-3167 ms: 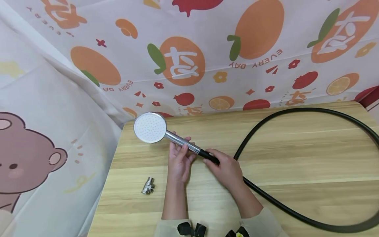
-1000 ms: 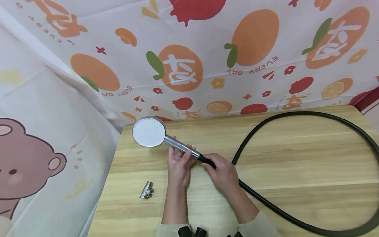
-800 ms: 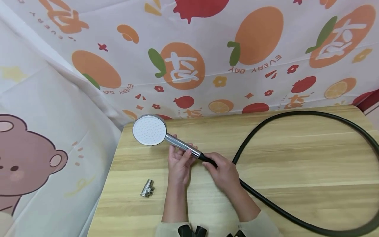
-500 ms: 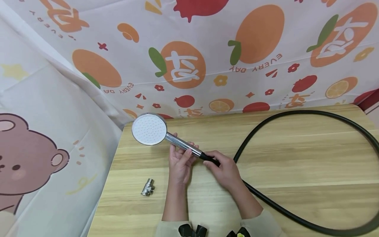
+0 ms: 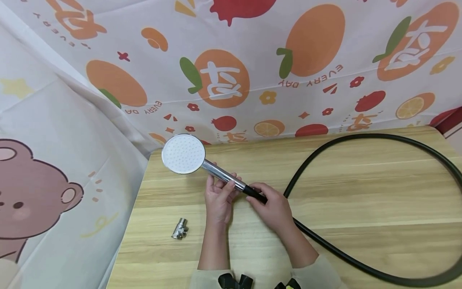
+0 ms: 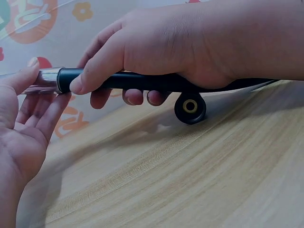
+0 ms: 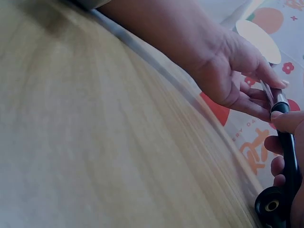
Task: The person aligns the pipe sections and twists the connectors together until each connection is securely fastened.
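Note:
My left hand [image 5: 218, 204] holds the chrome handle of a shower head [image 5: 183, 154] from below, thumb on top and fingers behind. The round white spray face is turned up at the left, held over the table. A black hose [image 5: 364, 136] meets the handle's lower end, and my right hand [image 5: 272, 206] grips its black end piece right beside that joint. In the left wrist view, the right thumb lies along this end piece [image 6: 71, 78] and its fingers curl beneath. The hose's other end [image 6: 190, 105], with a brass-coloured ring inside, shows below the right hand.
A small chrome angle valve [image 5: 180, 228] lies on the wooden table [image 5: 151, 257], left of the left forearm. The hose loops widely over the table's right side. A fruit-print cloth [image 5: 223, 36] hangs behind, and a bear-print cloth [image 5: 90, 152] hangs at the left.
The shower head has risen slightly in the head view and its face has tilted a little. Both hands keep their grip at the joint. The head view itself shifts slightly.

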